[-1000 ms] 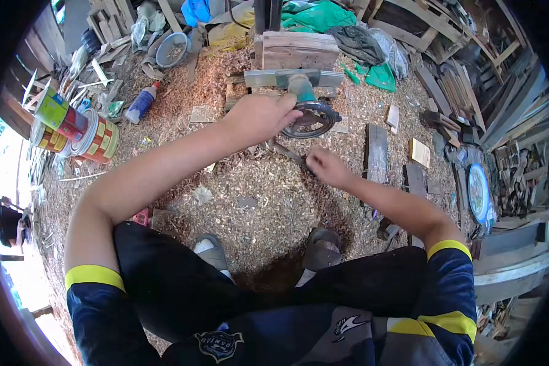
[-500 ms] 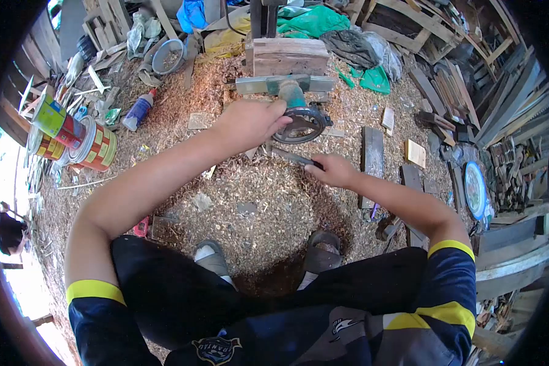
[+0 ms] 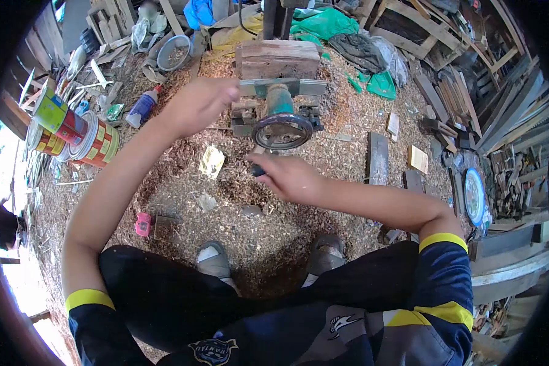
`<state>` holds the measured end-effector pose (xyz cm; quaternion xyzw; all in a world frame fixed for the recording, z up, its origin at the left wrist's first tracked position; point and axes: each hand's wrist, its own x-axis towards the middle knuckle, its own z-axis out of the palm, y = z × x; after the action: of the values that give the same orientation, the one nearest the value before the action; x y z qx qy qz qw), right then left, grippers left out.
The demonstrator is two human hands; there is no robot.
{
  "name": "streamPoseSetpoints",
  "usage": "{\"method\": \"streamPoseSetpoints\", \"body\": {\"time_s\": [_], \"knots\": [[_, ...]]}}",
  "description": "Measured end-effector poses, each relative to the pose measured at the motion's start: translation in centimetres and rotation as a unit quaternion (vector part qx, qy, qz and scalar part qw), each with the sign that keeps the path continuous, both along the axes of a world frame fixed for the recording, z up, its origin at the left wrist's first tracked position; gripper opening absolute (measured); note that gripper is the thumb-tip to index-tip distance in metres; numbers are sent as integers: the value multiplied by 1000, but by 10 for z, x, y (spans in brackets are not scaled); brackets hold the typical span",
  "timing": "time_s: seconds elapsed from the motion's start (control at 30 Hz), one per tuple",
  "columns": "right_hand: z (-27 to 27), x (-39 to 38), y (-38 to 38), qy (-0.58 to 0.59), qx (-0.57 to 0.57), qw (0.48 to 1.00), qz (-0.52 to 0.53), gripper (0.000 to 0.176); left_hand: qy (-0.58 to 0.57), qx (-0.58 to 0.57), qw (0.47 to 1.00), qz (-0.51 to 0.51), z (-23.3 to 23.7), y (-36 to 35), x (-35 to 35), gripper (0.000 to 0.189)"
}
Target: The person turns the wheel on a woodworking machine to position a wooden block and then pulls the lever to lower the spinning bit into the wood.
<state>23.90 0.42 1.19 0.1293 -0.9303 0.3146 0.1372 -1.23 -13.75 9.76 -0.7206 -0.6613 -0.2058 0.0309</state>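
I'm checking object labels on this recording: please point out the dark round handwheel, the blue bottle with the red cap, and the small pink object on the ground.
Dark round handwheel (image 3: 282, 146): head view, lower rim.
Blue bottle (image 3: 141, 110): head view, middle of body.
Small pink object (image 3: 143, 225): head view, upward face.

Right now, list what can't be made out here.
Head view, all four:
- Right hand: its grip on the dark handle, partly hidden by the hand itself.
- Left hand: whether the palm holds anything, covered by its curled fingers.
- Stacked cans: label wording, too small.
- Other person: most details, dark and near the blurred left edge.
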Motion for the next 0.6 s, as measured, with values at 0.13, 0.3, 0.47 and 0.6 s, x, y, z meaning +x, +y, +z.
{"method": "streamPoseSetpoints", "body": {"time_s": [0.13, 0.3, 0.47, 0.6], "knots": [[-7, -48, -56, -179, 168, 969, 15, 33, -213, -20, 973, 83, 15, -24, -21, 54], [-84, -86, -80, -194, 283, 935, 90, 24, -193, 17, 976, 101, 15, -42, -21, 56], [-153, -84, -82, -255, 265, 929, 40, 25, -119, 6, 992, 38, 11, -53, -17, 50], [-160, -78, -82, -200, 311, 927, 57, 23, -99, -8, 995, 24, 2, -60, -19, 51]]}}
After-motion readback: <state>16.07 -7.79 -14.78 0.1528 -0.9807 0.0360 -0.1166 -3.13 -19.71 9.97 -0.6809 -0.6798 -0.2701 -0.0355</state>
